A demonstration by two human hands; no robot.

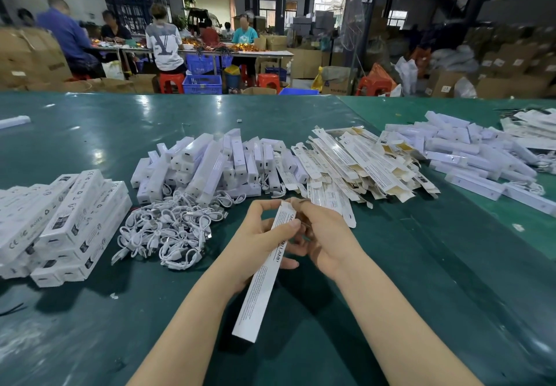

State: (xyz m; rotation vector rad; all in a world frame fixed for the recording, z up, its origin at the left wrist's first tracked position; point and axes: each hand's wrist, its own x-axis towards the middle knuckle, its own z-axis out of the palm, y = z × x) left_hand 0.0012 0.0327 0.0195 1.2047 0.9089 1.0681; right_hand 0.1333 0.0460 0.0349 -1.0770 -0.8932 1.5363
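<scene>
Head view: long white carton (258, 290) held above the table (90, 334), near centre, slanting from its far end between the hands down to its near end over the left forearm. Left hand (262, 242) wraps the carton's far half, thumb on top, fingers curled under. Right hand (323, 236) just right of it, fingers curled, tips pinching the carton's far end. Hands touching. Left of hands: tangle of white cables (168, 232); further left, stack of packed boxes (63, 220). Far of hands: heap of white lamp bars (210, 165), and right of it a heap of flat cartons (358, 169). Far right: second lamp heap (469, 150).
</scene>
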